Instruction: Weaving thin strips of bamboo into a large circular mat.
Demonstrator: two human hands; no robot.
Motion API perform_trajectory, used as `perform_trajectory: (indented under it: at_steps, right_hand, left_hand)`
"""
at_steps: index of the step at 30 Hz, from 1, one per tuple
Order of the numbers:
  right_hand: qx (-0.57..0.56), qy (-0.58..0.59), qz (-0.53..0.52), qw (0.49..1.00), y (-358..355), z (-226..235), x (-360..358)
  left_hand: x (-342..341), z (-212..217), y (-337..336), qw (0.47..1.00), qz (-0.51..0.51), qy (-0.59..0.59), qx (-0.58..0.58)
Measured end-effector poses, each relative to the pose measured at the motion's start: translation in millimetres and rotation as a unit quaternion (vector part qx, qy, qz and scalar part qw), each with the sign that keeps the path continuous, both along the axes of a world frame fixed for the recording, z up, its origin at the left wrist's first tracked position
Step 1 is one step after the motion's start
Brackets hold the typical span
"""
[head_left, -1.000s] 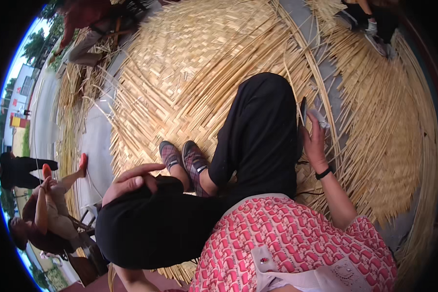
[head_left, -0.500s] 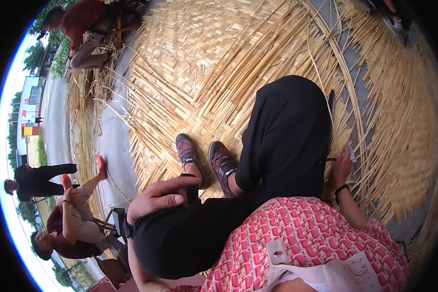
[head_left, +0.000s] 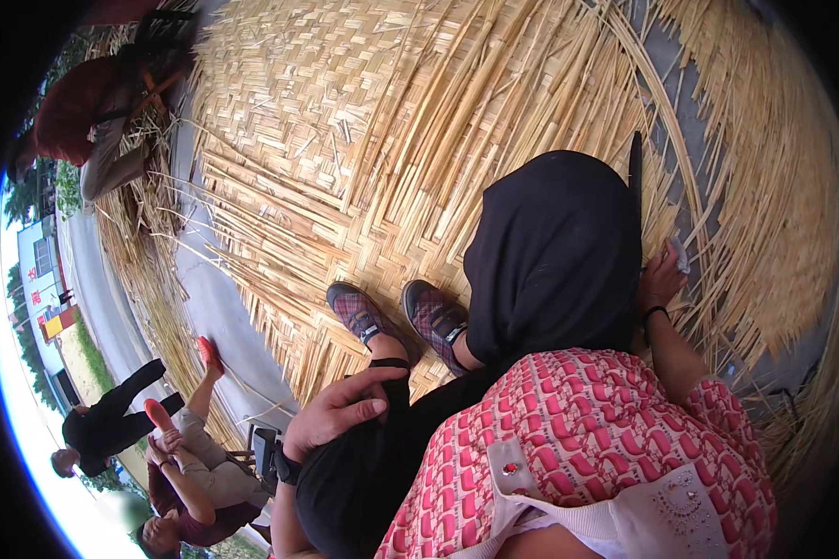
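My left hand [head_left: 343,415] rests on my bent left knee, index finger and thumb stretched out, with nothing in it. Down beside my right thigh, my right hand [head_left: 662,279] has its fingers on a small crumpled whitish piece [head_left: 681,255], a cloth or tissue perhaps. A large mat [head_left: 289,102] of woven straw-coloured strips spreads under my plaid shoes [head_left: 435,315]. Long loose strips [head_left: 429,140] lie across it, running out from the woven part. A dark, narrow, blade-like thing [head_left: 635,172] sticks out past my right knee; its other end is hidden.
A heap of cut strips [head_left: 764,186] lies to the right, across grey ground. More stalks [head_left: 140,242] border the mat on the left. One person [head_left: 75,112] sits at the far left; another [head_left: 200,466] sits nearer, with a standing person [head_left: 112,415] behind.
The whole view has shifted, so the people at the left appear lower. My left hand stays on the knee, and my right hand still has the whitish piece beside my thigh.
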State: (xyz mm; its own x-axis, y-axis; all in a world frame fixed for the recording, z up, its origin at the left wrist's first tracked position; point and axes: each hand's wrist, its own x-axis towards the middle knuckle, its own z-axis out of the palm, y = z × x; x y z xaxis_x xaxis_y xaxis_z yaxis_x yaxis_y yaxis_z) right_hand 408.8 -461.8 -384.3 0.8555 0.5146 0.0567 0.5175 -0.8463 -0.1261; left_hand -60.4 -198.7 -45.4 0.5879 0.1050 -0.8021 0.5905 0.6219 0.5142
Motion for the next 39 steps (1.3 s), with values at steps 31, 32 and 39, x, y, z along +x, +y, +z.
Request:
perform_trajectory:
  at_steps: [31, 32, 39]
  right_hand:
    - [-0.047, -0.015, -0.029, 0.998, 16.8, 18.9, 4.6]
    - [-0.104, -0.021, -0.041, 0.994, 24.8, 26.4, 4.7]
    - [-0.162, -0.008, -0.091, 0.983, 62.3, 79.3, -36.1]
  left_hand:
    - [-224.5, -35.7, 279.8, 0.761, -0.503, 0.268, 0.311]
    - [-225.5, -39.7, 290.0, 0.755, -0.515, 0.255, 0.316]
    - [-231.5, -173.6, 364.1, 0.726, -0.576, 0.071, 0.37]
